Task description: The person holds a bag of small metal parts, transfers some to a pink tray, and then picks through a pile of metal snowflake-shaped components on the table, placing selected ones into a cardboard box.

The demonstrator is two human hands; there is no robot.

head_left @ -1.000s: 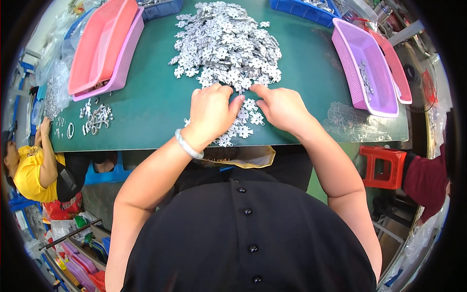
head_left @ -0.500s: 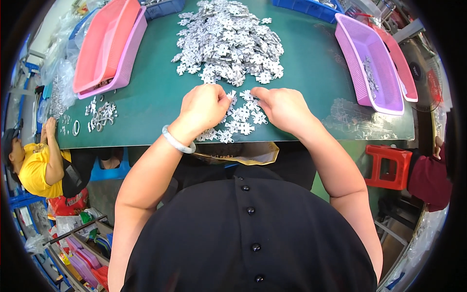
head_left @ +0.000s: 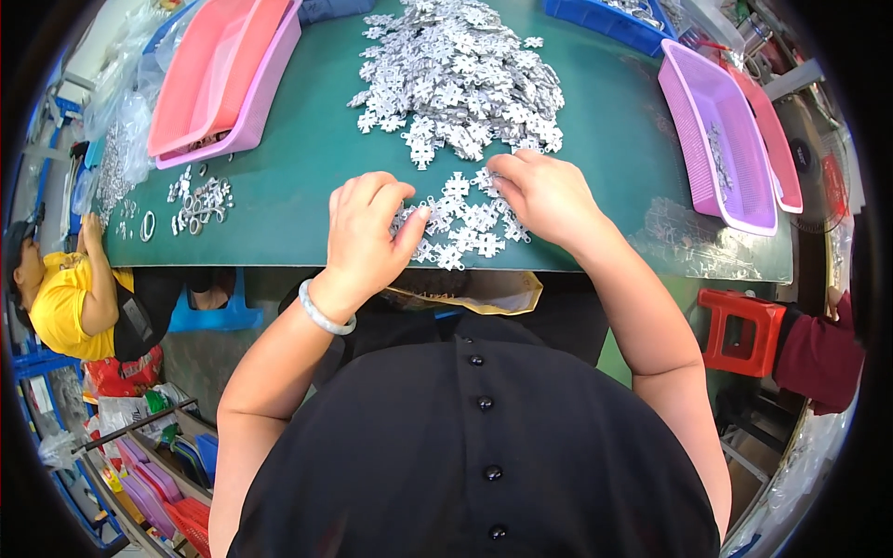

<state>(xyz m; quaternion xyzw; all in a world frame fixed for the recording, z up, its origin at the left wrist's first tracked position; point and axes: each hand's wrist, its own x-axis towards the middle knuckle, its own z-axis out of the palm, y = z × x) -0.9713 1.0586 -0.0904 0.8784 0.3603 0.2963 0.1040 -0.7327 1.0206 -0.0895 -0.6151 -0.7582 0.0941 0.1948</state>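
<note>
Small silver cross-shaped metal pieces (head_left: 474,219) lie loosely spread near the table's front edge, between my two hands. On their left side, my left hand (head_left: 366,228) is open over the table, its thumb held apart from the fingers and a pale bangle on the wrist. My right hand (head_left: 547,197) is bent at the right side of the same pieces. Its fingers are curled together with the tips down among the pieces; whatever they pinch is hidden. Just beyond both hands rises a big heap of the same pieces (head_left: 465,84).
Stacked pink and purple baskets (head_left: 265,88) stand left on the green table (head_left: 614,139), near loose rings and small parts (head_left: 203,205). A purple basket (head_left: 693,139) and blue bins (head_left: 605,26) are right. A person in yellow (head_left: 70,302) sits left; a red stool (head_left: 741,333) stands right.
My left hand has drawn back leftward from the loose pieces and its thumb and fingers have spread. My right hand stays by the pieces. The whole view has shifted slightly.
</note>
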